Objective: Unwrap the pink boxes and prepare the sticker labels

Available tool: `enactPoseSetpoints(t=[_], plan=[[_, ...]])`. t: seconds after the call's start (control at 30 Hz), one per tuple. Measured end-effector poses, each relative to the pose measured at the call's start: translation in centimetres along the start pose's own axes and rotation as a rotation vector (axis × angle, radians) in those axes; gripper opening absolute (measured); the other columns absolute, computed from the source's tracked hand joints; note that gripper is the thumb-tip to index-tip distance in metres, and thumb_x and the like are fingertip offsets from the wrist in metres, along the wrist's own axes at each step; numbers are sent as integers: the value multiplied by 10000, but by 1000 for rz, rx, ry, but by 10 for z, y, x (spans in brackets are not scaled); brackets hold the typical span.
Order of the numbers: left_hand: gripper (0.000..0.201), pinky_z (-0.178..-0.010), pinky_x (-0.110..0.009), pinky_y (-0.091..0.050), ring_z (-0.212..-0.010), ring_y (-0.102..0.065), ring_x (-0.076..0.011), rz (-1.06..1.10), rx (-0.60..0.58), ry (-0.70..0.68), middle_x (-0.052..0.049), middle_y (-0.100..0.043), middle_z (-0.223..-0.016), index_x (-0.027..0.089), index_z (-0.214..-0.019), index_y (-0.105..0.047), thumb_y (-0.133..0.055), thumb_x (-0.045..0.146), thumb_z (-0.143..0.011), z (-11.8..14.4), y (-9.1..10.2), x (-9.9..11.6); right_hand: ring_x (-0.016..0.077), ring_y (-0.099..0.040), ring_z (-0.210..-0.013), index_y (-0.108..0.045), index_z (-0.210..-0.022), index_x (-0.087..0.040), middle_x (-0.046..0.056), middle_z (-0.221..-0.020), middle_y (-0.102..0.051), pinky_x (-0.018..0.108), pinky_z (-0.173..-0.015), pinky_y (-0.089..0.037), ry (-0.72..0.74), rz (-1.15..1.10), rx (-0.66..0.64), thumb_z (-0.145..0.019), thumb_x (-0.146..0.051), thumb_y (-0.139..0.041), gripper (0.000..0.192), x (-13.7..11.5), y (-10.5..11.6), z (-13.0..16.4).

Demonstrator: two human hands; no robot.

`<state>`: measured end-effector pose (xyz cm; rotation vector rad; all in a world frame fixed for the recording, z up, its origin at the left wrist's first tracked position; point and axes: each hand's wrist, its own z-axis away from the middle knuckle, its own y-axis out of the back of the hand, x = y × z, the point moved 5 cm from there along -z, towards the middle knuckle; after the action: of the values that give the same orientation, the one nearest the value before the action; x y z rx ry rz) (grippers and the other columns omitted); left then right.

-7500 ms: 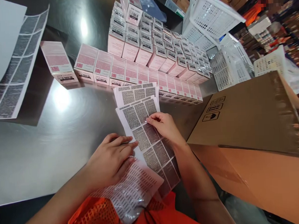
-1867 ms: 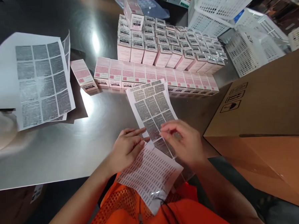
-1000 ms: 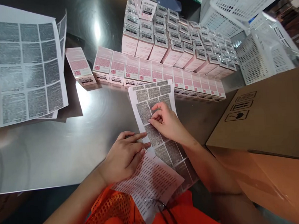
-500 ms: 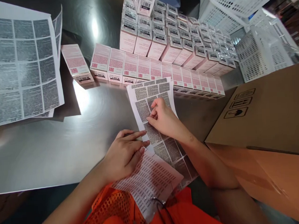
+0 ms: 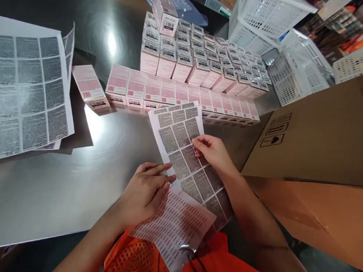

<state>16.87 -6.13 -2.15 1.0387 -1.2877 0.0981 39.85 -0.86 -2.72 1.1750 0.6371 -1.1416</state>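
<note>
Right hand (image 5: 213, 150) over label sheet (image 5: 185, 152), fingertips pinched narrow at one label's edge near sheet's middle; whether a label is already lifted, cannot tell. Left hand (image 5: 145, 190) flat, fingers spread, pressing down sheet's near-left edge and a second printed sheet (image 5: 174, 225) draped off tabletop (image 5: 65, 186) toward orange vest (image 5: 136, 256). Label sheet's long axis running away from both hands, slanting slightly left, far end just short of row of pink boxes (image 5: 179, 91). Boxes straight beyond right hand, nearer to it than to left; lone box (image 5: 89, 87) far left of row. Stacked boxes (image 5: 195, 50) behind row. Spare sheets (image 5: 23, 87) well left of left hand. Carton (image 5: 315, 133) close right of right forearm. White baskets (image 5: 273, 33) far right.
</note>
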Motion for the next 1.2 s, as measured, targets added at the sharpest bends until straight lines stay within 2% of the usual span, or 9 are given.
enactPoseSetpoints(t=[0.27, 0.4, 0.63, 0.77, 0.87, 0.93, 1.0, 1.07, 1.2], plan=[[312, -1053, -445, -333, -1377, -503, -219, -11, -31, 16, -15, -733, -1216, 234, -1096, -674, -379, 190, -1006, -1, 0, 0, 130, -557, -529, -622, -746, -206, -12, -677, -617, 248, -508, -467, 100, 371, -108, -866, -434, -612, 258, -16, -9, -6], [316, -1053, -444, -329, -1373, -507, -212, -16, -19, 10, -8, -727, -1230, 244, -1136, -664, -384, 186, -1002, 0, 0, 0, 142, -575, -543, -617, -742, -211, -16, -642, -608, 252, -530, -443, 136, 461, -129, -888, -410, -592, 248, -20, -10, -7], [309, -1060, -454, -333, -1366, -516, -222, -10, -17, 7, -25, -735, -1211, 233, -1112, -670, -386, 192, -999, 0, 0, 0, 153, -589, -613, -640, -748, -208, 4, -696, -658, 257, -574, -406, 163, 572, -78, -891, -349, -602, 204, -27, -14, -4], [321, -1048, -456, -346, -1359, -524, -231, -22, -17, 0, -37, -738, -1204, 223, -1097, -677, -373, 191, -1000, 0, 1, 1, 151, -577, -617, -607, -704, -212, -4, -689, -656, 272, -607, -406, 157, 595, -2, -852, -329, -652, 194, -27, -14, -5], [330, -1045, -456, -354, -1355, -528, -239, -32, -12, 1, -44, -734, -1213, 221, -1102, -684, -369, 200, -1005, -1, 0, 0, 144, -556, -584, -527, -697, -218, -28, -668, -603, 272, -584, -416, 131, 541, 84, -773, -340, -736, 253, -20, -8, -10], [333, -1045, -457, -360, -1348, -534, -246, -35, -6, -1, -46, -731, -1218, 219, -1116, -687, -373, 203, -1006, -1, 0, 0, 136, -534, -551, -493, -749, -226, -51, -676, -557, 265, -536, -427, 88, 409, 138, -712, -345, -783, 315, -14, -2, -9], [334, -1043, -459, -364, -1347, -536, -248, -28, -4, 1, -49, -725, -1233, 217, -1116, -692, -376, 208, -1008, -1, 0, -1, 137, -542, -568, -517, -806, -226, -51, -703, -552, 265, -525, -451, 92, 270, 140, -730, -363, -769, 297, -13, -1, 1], [335, -1042, -463, -361, -1348, -535, -246, -18, -4, 3, -51, -717, -1252, 216, -1116, -695, -377, 209, -1011, 0, 0, 0, 147, -578, -647, -593, -844, -219, -22, -765, -601, 277, -585, -486, 174, 250, 81, -802, -364, -722, 198, -21, -5, 23], [330, -1043, -466, -361, -1326, -557, -242, 4, 22, 19, -50, -744, -1187, 217, -1106, -699, -385, 201, -1006, 0, 2, 1, 156, -632, -799, -706, -946, -247, 14, -912, -676, 287, -716, -509, 336, 394, -167, -889, -256, -669, 68, -42, -29, 78]])
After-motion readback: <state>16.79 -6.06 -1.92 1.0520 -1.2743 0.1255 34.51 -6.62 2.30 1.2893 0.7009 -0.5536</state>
